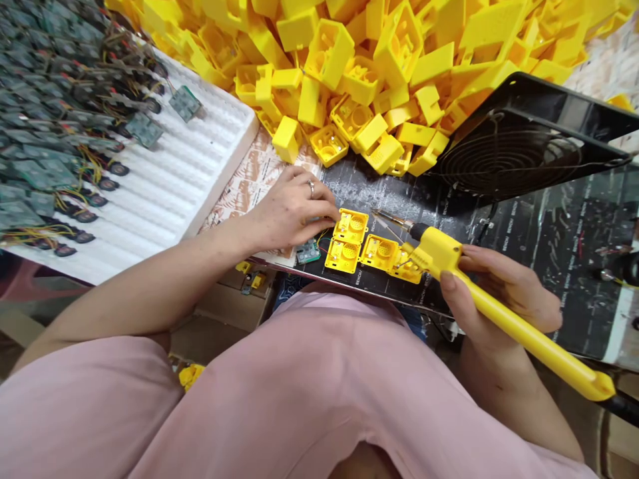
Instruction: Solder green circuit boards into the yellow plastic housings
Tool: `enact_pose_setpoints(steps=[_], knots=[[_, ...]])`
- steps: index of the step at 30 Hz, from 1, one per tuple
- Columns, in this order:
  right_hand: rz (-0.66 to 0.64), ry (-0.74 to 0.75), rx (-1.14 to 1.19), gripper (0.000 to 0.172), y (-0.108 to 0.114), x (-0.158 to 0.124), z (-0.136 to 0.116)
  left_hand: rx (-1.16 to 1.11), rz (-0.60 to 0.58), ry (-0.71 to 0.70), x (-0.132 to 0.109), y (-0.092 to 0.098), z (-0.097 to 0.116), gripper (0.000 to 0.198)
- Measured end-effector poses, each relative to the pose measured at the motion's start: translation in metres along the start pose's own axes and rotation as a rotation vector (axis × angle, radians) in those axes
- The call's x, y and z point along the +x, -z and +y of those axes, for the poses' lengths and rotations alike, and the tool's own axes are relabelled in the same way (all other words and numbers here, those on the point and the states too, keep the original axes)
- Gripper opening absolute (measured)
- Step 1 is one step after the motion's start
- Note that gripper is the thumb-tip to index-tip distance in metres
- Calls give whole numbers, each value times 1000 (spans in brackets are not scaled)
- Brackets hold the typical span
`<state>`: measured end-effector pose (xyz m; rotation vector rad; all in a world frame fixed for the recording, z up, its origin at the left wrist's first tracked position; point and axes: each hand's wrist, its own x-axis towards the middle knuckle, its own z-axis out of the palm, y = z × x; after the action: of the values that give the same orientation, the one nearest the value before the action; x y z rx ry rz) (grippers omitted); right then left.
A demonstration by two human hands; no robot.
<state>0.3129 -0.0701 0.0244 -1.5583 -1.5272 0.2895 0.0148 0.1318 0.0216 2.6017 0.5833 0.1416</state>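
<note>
My right hand is wrapped round a yellow soldering gun, its metal tip pointing left over the bench. Below the tip lie several small open yellow plastic casings, set close together, with round grilles inside. My left hand, with a ring on one finger, has its fingers bent and drawn together at the left edge of the upper left casing. What its fingertips pinch, if anything, is hidden. Just under that hand sits a green circuit board, with thin wires running towards the casings.
A large heap of yellow casings fills the back. At left, a white foam sheet carries many circuit boards wired to small round black parts. A black fan stands at right on the dark bench mat.
</note>
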Motion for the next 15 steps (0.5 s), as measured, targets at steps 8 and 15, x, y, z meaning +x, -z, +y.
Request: enact_pose_setpoints(steps=[8, 15], knots=[[-46, -15, 31, 46, 5, 0, 4, -66, -81, 120, 6, 11, 1, 35], [-40, -55, 44, 40, 3, -3, 5, -285, 14, 489, 1, 10, 12, 24]])
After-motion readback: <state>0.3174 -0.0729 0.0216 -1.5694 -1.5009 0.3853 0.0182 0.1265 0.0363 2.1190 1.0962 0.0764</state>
